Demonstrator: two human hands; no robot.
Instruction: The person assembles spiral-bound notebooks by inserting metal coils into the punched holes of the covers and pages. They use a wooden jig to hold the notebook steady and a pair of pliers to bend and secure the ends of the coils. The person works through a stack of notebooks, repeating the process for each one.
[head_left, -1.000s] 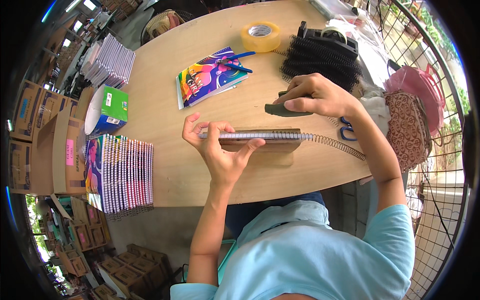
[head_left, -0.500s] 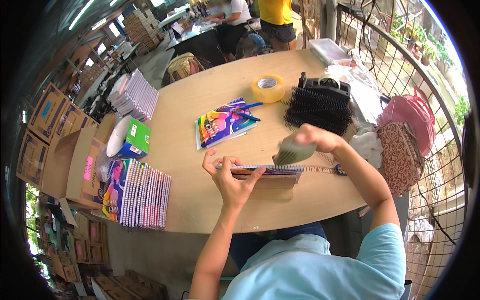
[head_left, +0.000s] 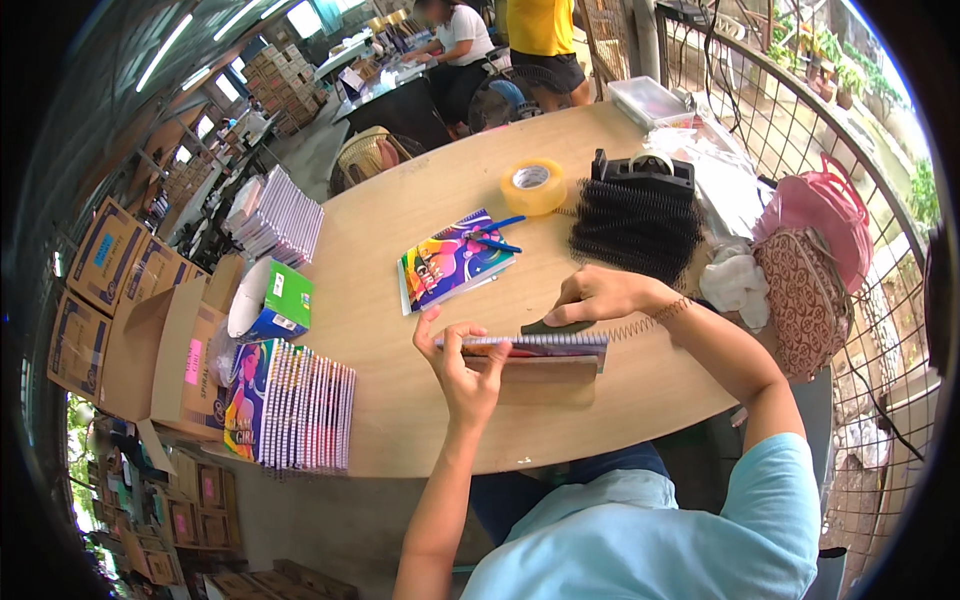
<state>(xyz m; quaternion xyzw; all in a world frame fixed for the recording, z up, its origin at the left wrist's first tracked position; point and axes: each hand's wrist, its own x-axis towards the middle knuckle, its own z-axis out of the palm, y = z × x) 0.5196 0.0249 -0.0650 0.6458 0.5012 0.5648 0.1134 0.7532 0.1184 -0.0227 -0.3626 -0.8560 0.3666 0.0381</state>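
My left hand (head_left: 468,372) grips a thin notebook (head_left: 570,347) at its left end, standing it on edge with the punched spine up. Against its near side is a brown board or block (head_left: 550,370). A wire coil (head_left: 636,327) runs along the spine and sticks out past the right end, under my right wrist. My right hand (head_left: 602,296) is closed on a dark grey-green pad-like piece (head_left: 553,328), held down at the spine; its exact kind I cannot make out. Beyond, a colourful notebook (head_left: 435,275) lies flat with blue-handled pliers (head_left: 490,240) on it.
Black coils (head_left: 635,230) lie heaped by a tape dispenser (head_left: 675,172), near a tape roll (head_left: 533,186). Notebook stacks (head_left: 300,405) and a green-blue box (head_left: 285,297) line the left edge. Bags (head_left: 800,290) sit at right, by a wire fence. Two people are beyond the table.
My right hand has come down and left, bringing the grey-green piece from above the notebook onto its spine. My left hand still holds the notebook. The view has shifted slightly.
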